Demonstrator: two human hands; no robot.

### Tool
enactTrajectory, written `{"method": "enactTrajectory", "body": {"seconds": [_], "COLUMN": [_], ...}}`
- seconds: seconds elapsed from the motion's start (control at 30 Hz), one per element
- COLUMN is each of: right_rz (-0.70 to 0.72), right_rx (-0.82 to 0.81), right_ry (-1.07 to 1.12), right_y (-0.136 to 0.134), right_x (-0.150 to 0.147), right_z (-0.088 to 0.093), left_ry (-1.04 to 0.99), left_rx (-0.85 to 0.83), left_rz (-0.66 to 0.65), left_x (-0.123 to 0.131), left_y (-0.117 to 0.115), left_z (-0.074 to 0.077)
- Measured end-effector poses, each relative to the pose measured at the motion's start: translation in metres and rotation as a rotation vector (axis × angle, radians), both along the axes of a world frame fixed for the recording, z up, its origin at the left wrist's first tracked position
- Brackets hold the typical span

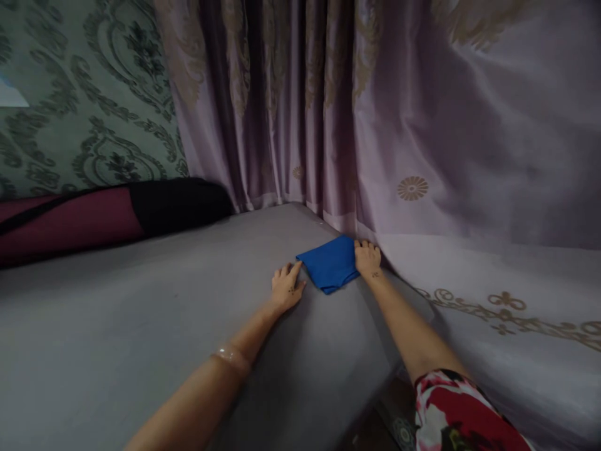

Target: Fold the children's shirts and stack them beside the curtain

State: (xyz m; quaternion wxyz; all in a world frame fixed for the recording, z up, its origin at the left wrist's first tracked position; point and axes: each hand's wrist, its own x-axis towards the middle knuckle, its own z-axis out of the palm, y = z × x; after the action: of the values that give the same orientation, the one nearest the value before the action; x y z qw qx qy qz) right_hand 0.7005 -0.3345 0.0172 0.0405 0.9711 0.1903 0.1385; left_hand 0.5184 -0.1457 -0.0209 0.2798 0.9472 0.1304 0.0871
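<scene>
A folded blue cloth (331, 263) lies on the grey covered bed-like surface (188, 313), near its far right corner. My left hand (286, 288) rests beside the cloth's left side, fingers apart, with the index fingertip at its left corner. At the right edge of the cloth, my right hand (367, 258) has its fingers bent over the fabric; its thumb is hidden. A clear bangle (231, 357) circles my left wrist area.
Behind the surface hang mauve curtains (291, 125) with gold patterns, reaching down along the right side. A long maroon and black bundle (107, 213) lies along the back left edge, against green patterned wallpaper (94, 94). The surface's front right edge drops off below my right arm.
</scene>
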Motion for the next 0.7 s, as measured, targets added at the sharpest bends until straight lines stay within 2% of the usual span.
{"method": "enactTrajectory", "body": {"seconds": [0.1,0.17,0.27,0.43,0.53,0.63,0.7], "right_rz": [0.064,0.111,0.022,-0.044,-0.012,0.148,0.293], "right_rx": [0.006,0.015,0.053,0.069,0.068,0.085,0.084], "right_ry": [-0.075,-0.027,0.161,0.334,0.248,0.096,0.132], "right_y": [0.010,0.015,0.017,0.012,0.019,0.041,0.062], "right_x": [-0.002,-0.001,0.005,0.011,0.000,-0.027,-0.049], "right_z": [-0.004,-0.009,-0.018,-0.018,-0.008,0.003,0.009], "left_ry": [0.000,0.002,0.001,0.062,0.138,0.157,0.160], "left_rx": [0.131,0.198,0.281,0.402,0.472,0.511,0.524], "left_rz": [-0.077,-0.122,-0.137,0.006,0.175,0.234,0.243], "left_x": [-0.019,-0.034,-0.059,-0.119,-0.160,-0.185,-0.191], "left_y": [0.014,0.025,0.053,0.130,0.167,0.181,0.179], "left_z": [-0.006,-0.009,-0.013,-0.021,-0.022,-0.019,-0.016]}}
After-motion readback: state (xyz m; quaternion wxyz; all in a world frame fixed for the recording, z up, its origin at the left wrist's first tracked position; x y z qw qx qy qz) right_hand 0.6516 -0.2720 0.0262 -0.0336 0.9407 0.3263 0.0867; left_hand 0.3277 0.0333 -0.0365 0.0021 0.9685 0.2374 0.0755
